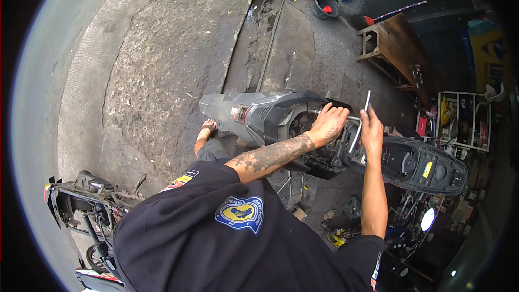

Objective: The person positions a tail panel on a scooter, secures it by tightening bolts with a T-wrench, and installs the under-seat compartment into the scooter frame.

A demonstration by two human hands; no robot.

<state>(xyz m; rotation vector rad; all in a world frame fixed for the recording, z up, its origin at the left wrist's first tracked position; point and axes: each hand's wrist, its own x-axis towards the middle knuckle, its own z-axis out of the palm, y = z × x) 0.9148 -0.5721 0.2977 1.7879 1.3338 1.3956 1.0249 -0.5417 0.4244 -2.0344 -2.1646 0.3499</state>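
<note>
A scooter (270, 119) stands crosswise below me, its dark rear bodywork to the left and its seat (413, 165) raised on the right, underside showing. My tattooed left hand (330, 125) is over the open bay, fingers curled round the shaft of a metal T-handle wrench (356, 136). My right hand (371, 130) is closed on that wrench's crossbar, which stands out across the shaft. The wrench's far end reaches into the bodywork under my left hand, where its tip is hard to make out.
A partly stripped motorbike (86, 205) stands at lower left. A wooden bench (400, 54), black bucket (324, 8) and broom (397, 12) are upper right. A rack of parts (462, 124) lines the right. My bare sandaled foot (207, 127) is beside the scooter; a drain channel (248, 43) crosses the ground.
</note>
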